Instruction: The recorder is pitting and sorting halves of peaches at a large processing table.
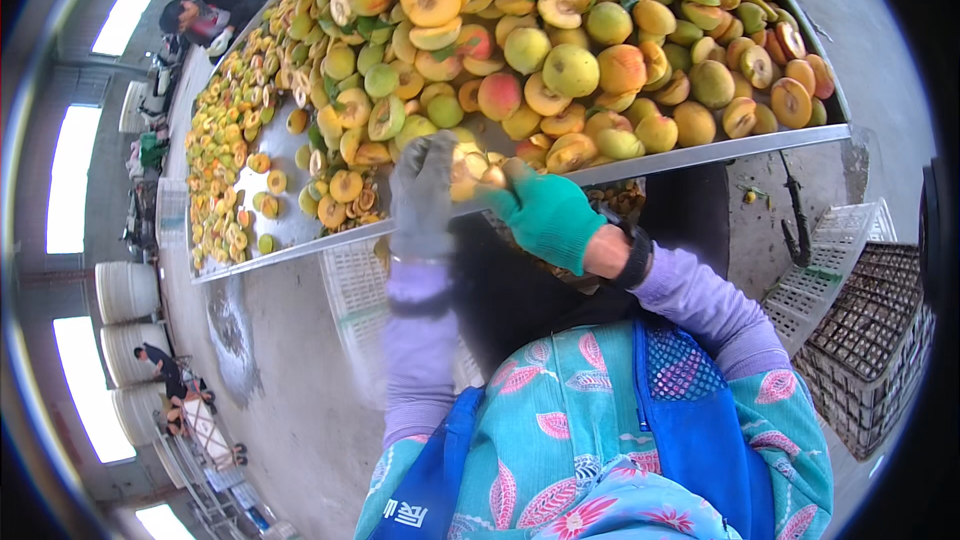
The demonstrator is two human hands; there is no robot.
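Left hand, in a grey glove, is raised at the near edge of the metal worktop. It is motion-blurred; its grip appears curled against a halved peach, but how firmly it holds cannot be told. Right hand, in a green glove, meets the same peach from the other side, fingers closed toward it. A dark band sits at the right wrist. Whether a tool is held in either hand cannot be told.

The peach sits between the two hands, directly above the near edge of the worktop, roughly at its middle. Its pale yellow-orange flesh shows between the gloves.

The worktop carries a heaped pile of peaches, whole and halved, yellow, green and red-blushed, densest toward the right end and far side. Toward the left end the fruit thins to scattered peach halves lying cut face up on bare metal.

Below the near edge, a white plastic crate stands on the concrete floor, near the left forearm. A stack of dark crates stands at the right, beside a white crate.

Another person is at the far left end of the worktop. A further person stands by white barrels, well apart.
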